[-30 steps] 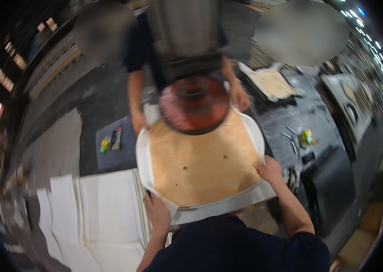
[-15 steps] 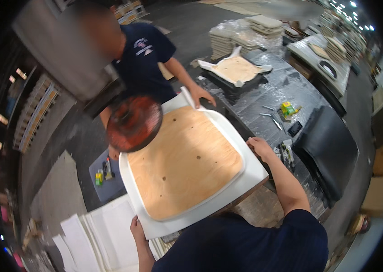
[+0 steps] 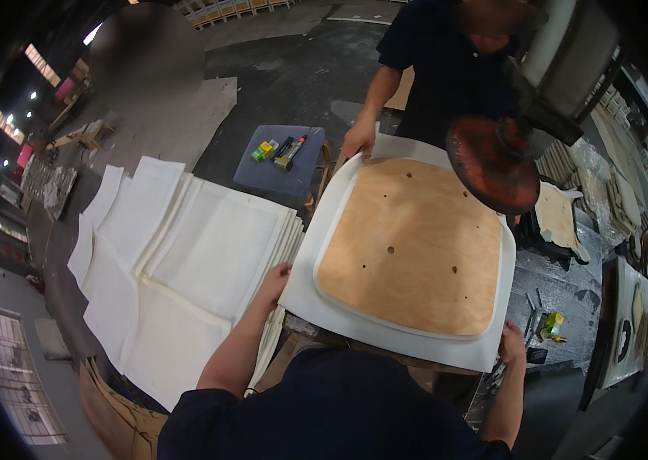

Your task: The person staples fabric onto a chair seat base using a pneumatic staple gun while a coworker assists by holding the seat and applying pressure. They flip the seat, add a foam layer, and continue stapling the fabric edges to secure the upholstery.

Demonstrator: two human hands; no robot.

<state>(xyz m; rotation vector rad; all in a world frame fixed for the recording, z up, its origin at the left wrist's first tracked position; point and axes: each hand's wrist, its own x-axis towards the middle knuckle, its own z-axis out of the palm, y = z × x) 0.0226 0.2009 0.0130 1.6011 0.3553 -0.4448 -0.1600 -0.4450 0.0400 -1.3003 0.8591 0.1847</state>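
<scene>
A plywood seat board (image 3: 408, 245) with a few drilled holes lies on a white foam pad (image 3: 385, 326) in front of me. My left hand (image 3: 274, 280) grips the pad's near left edge. At the near right corner my right hand (image 3: 512, 346) holds the pad's edge. Across from me another person's hand (image 3: 358, 139) rests on the far left corner. A round red press plate (image 3: 493, 165) hangs over the board's far right corner.
A stack of white foam sheets (image 3: 186, 253) lies to my left. A grey tray (image 3: 278, 161) behind it carries small tools. Dark workbench (image 3: 562, 284) with tools and a green object (image 3: 552, 323) stands at right. More seat boards (image 3: 558, 215) lie beyond.
My view has swung to the left, bringing the foam stack into sight. Both hands keep hold of the pad's near edge, and the red press plate now sits over the far right corner.
</scene>
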